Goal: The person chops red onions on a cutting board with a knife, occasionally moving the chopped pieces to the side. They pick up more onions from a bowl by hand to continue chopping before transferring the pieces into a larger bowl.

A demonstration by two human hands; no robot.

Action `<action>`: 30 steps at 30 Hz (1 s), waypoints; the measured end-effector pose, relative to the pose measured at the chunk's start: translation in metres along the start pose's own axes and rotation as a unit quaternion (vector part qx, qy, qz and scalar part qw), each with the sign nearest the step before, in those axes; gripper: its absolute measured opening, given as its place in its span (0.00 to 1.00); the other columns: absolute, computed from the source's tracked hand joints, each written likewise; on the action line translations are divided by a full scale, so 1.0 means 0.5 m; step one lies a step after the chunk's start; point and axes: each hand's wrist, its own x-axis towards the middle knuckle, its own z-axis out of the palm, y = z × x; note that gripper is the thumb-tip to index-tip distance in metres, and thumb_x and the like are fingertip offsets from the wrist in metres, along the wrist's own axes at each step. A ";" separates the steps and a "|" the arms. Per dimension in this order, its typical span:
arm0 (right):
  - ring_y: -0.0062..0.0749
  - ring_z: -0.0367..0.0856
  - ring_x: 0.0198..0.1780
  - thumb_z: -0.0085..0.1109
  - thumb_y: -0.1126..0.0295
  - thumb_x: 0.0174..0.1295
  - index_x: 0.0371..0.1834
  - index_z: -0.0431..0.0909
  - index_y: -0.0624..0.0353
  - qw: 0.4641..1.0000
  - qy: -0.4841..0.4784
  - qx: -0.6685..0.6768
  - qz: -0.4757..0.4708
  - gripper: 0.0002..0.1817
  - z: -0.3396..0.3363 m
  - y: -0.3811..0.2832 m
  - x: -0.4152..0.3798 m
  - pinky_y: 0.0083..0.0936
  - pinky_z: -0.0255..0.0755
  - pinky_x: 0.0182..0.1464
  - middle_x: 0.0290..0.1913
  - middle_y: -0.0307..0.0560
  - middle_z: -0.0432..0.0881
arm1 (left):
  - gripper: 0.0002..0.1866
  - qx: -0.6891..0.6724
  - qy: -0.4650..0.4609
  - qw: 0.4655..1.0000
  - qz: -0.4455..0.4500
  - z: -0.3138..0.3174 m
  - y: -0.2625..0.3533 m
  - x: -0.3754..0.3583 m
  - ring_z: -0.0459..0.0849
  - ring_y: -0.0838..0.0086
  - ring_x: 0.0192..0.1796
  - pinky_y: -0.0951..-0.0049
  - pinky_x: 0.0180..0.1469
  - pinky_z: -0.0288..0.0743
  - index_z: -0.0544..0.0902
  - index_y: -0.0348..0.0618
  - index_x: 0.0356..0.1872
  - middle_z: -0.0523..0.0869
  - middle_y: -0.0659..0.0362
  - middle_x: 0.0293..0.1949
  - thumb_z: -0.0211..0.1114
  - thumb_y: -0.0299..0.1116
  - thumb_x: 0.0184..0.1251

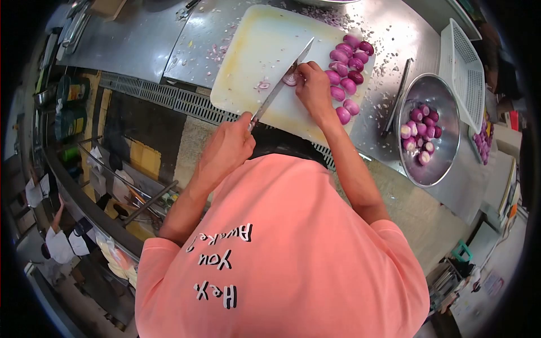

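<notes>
My left hand is wrapped around the handle of a long kitchen knife, its blade angled up and to the right over the white cutting board. Close beside the blade, my right hand pinches a cut red onion against the board; the fingers partly hide it. A few thin onion slices lie to the left of the knife. Along the board's right side sit several peeled red onions in rough rows.
A steel bowl holding several red onions stands on the right of the steel counter. Left of it lies a long dark tool. Behind are a white plastic basket and scattered onion bits. Another person is at far left.
</notes>
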 end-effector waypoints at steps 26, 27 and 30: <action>0.55 0.79 0.45 0.57 0.81 0.55 0.41 0.79 0.61 0.993 -0.119 0.020 0.000 0.10 0.022 -0.041 -0.069 0.46 0.75 0.45 0.39 0.54 0.79 | 0.12 -0.017 0.076 0.997 0.007 0.080 -0.027 0.111 0.75 0.45 0.25 0.51 0.32 0.68 0.71 0.29 0.41 0.76 0.42 0.19 0.57 0.25 0.58; 0.55 0.79 0.44 0.56 0.81 0.56 0.40 0.79 0.62 0.994 -0.110 0.015 -0.013 0.09 0.024 -0.040 -0.069 0.46 0.75 0.44 0.38 0.54 0.78 | 0.12 -0.027 0.090 0.995 0.020 0.099 -0.031 0.117 0.75 0.46 0.25 0.52 0.32 0.69 0.72 0.29 0.42 0.76 0.43 0.19 0.57 0.25 0.58; 0.55 0.79 0.43 0.56 0.82 0.56 0.39 0.80 0.62 0.995 -0.094 0.013 -0.020 0.09 0.022 -0.041 -0.068 0.46 0.75 0.43 0.37 0.54 0.78 | 0.13 -0.012 0.142 0.985 0.098 0.145 -0.054 0.193 0.78 0.44 0.26 0.53 0.32 0.71 0.73 0.29 0.44 0.78 0.43 0.20 0.57 0.24 0.58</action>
